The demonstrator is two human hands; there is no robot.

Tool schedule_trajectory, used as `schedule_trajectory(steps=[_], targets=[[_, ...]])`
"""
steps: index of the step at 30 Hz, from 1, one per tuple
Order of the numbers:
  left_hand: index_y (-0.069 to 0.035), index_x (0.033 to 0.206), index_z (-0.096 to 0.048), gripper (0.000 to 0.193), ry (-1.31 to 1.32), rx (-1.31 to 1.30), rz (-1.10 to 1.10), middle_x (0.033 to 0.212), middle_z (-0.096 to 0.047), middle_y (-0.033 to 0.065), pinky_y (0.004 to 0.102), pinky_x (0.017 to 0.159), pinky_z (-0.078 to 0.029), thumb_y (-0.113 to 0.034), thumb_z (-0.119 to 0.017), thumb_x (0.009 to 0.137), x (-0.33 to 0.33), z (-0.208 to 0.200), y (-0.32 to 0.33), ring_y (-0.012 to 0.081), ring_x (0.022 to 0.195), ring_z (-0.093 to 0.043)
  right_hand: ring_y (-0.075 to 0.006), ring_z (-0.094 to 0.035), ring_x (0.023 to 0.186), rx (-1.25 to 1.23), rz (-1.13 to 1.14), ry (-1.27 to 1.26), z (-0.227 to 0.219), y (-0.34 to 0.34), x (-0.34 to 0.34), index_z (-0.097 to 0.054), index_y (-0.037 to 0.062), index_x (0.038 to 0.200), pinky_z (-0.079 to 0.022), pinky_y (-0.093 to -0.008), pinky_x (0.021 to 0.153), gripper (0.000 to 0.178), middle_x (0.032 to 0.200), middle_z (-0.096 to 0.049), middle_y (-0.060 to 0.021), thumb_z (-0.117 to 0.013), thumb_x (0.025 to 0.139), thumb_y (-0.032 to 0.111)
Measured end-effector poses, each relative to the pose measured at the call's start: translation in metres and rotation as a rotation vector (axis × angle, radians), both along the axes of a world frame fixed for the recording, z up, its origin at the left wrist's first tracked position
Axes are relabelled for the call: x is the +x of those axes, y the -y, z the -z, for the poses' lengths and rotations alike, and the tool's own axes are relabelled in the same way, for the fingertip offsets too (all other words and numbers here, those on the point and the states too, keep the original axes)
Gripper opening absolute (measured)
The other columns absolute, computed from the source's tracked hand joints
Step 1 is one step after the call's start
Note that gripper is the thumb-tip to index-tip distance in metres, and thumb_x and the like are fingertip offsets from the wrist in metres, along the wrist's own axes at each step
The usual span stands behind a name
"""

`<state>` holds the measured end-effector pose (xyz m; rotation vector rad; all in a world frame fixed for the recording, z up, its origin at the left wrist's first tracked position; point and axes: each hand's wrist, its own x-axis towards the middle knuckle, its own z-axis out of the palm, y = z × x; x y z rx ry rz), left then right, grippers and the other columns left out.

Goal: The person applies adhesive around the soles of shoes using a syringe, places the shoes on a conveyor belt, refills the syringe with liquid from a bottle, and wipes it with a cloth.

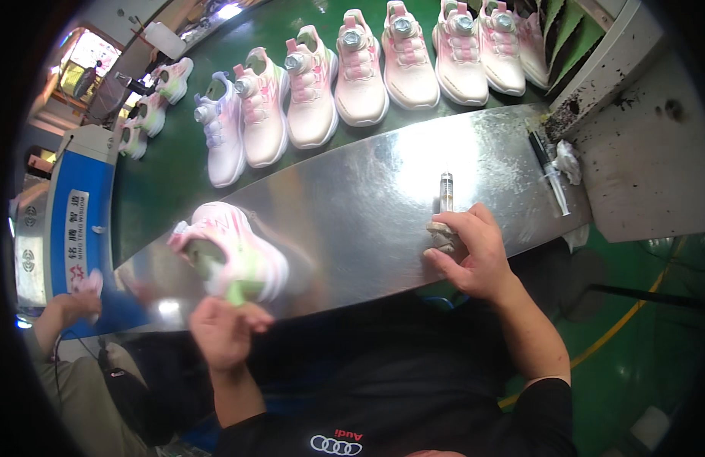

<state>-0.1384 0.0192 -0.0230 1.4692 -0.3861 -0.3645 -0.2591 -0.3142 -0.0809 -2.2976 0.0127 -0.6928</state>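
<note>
Near the front edge of the metal tabletop, my left hand (224, 333) pinches the green heel tab of a white, pink and green sneaker (253, 263). Both are blurred by motion, and the sneaker's toe points away from me. In my right hand (478, 255), thumb and fingers close around a slim clear syringe (446, 192). It points away from me over the metal, and a greyish wad (444, 234) sits around its lower end, between my fingers. The palm side of my right hand is hidden.
Several pink-white sneakers (360, 87) with dial knobs line the green bench behind the metal sheet (352, 251). Another syringe (552, 179) and a crumpled white wad (567, 161) lie at the right, beside a stained panel (657, 129). A co-worker's hand (67, 311) is at far left.
</note>
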Motion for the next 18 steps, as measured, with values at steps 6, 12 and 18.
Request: schedule_trajectory(steps=[6,12,18], targets=[[-0.004,0.079,-0.046,0.026,-0.145,-0.17,0.033,0.061,-0.047,0.0075,0.0307,0.054,-0.047,-0.022,-0.043,0.097,0.017,0.026,-0.025,0.0208,0.055,-0.053,-0.0256,-0.058,0.068,0.138,0.026,-0.102,-0.01,0.015,-0.037,-0.059,0.0042,0.106,-0.048,-0.0325,0.063,0.041,0.082,-0.063,-0.0105,-0.075,0.069,0.013],[-0.002,0.109,-0.051,0.021,-0.174,-0.042,-0.221,0.097,-0.057,0.007,0.0273,0.07,-0.048,-0.018,-0.047,0.095,0.115,0.065,-0.091,0.0164,0.086,-0.057,-0.0279,-0.059,0.069,-0.084,0.11,-0.233,-0.032,0.045,-0.062,-0.059,0.0048,0.105,-0.048,-0.0343,0.063,0.039,0.081,-0.063,-0.0114,-0.074,0.07,0.014],[-0.002,0.118,-0.051,0.031,-0.009,0.441,-0.103,0.109,-0.058,0.0072,0.0265,0.085,-0.045,-0.022,-0.047,0.095,0.176,0.077,-0.079,0.0141,0.101,-0.056,-0.0307,-0.059,0.072,-0.194,0.026,-0.4,-0.047,0.067,-0.056,-0.061,0.0058,0.096,-0.047,-0.0385,0.065,0.034,0.079,-0.062,-0.0108,-0.073,0.067,0.018]])
